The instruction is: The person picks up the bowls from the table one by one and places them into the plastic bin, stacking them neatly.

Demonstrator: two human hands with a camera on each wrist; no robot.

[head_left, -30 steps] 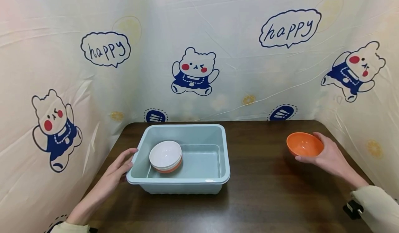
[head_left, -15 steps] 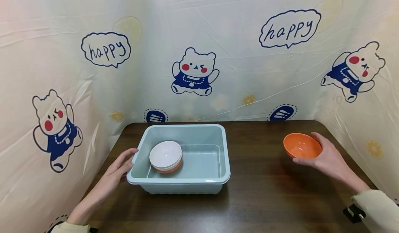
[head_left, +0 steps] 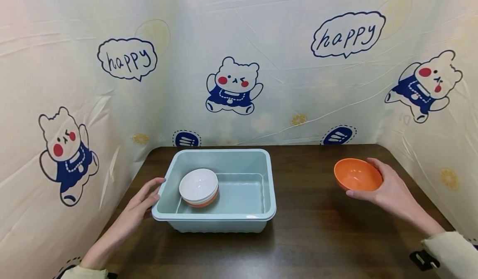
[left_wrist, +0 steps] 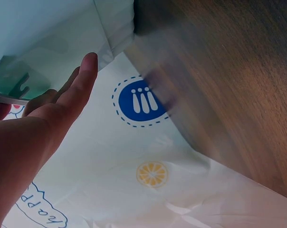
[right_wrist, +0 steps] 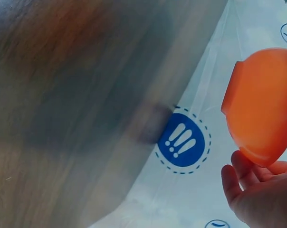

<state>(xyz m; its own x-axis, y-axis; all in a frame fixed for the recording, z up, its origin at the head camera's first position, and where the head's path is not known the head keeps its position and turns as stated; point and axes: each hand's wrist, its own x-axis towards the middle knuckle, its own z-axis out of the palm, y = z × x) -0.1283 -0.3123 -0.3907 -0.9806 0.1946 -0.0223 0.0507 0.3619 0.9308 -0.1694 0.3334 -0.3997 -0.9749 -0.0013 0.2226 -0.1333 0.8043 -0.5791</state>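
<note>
At the left stands a pale blue plastic basin (head_left: 242, 194). Inside its left half sit stacked bowls, with a white bowl (head_left: 198, 185) on top and orange showing below. My left hand (head_left: 139, 200) touches the basin's left rim; in the left wrist view its fingers (left_wrist: 79, 90) reach fairly straight along the outer wall below the rim. On the right, my right hand (head_left: 390, 192) holds an orange bowl (head_left: 357, 174) by its right side, thumb near the front. That bowl is off the table, its opening facing up. In the right wrist view fingertips touch the orange bowl's (right_wrist: 262, 104) lower part.
Both basin and bowl are over a dark brown wooden table (head_left: 306, 229). A pale cloth (head_left: 284, 84) printed with bears hangs along the back and both sides. Bare tabletop separates the basin from the orange bowl.
My right hand has moved slightly left with the orange bowl, toward the basin. The left hand, the basin and the stacked bowls have stayed put.
</note>
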